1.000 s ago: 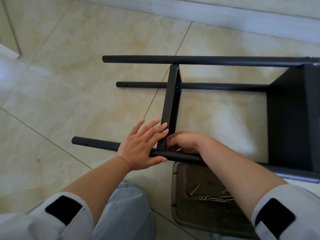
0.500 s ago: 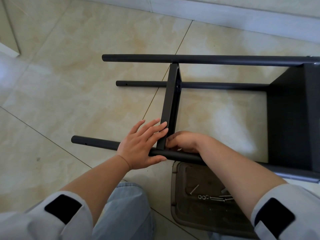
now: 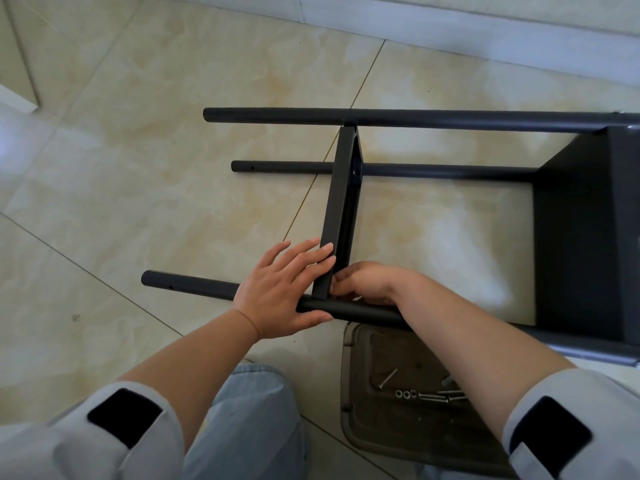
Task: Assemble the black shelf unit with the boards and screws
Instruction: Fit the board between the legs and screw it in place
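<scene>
While the black shelf unit (image 3: 450, 119) lies on its side on the tiled floor (image 3: 138, 168), the person works at the joint where the middle board (image 3: 341, 202) meets the near pole (image 3: 194, 287). Left of that board, the left hand (image 3: 277, 296) lies flat with fingers (image 3: 304, 258) straight and slightly spread against the board's face, thumb under the pole. Right of the board, the right hand (image 3: 367, 282) curls in at the corner; whether it pinches a screw cannot be told. Doing this well likely means keeping the board square and its hole lined with the pole's, starting the thread gently. Spare screws (image 3: 429, 396) wait in the brown tray (image 3: 356, 427), just nearer than the pole.
</scene>
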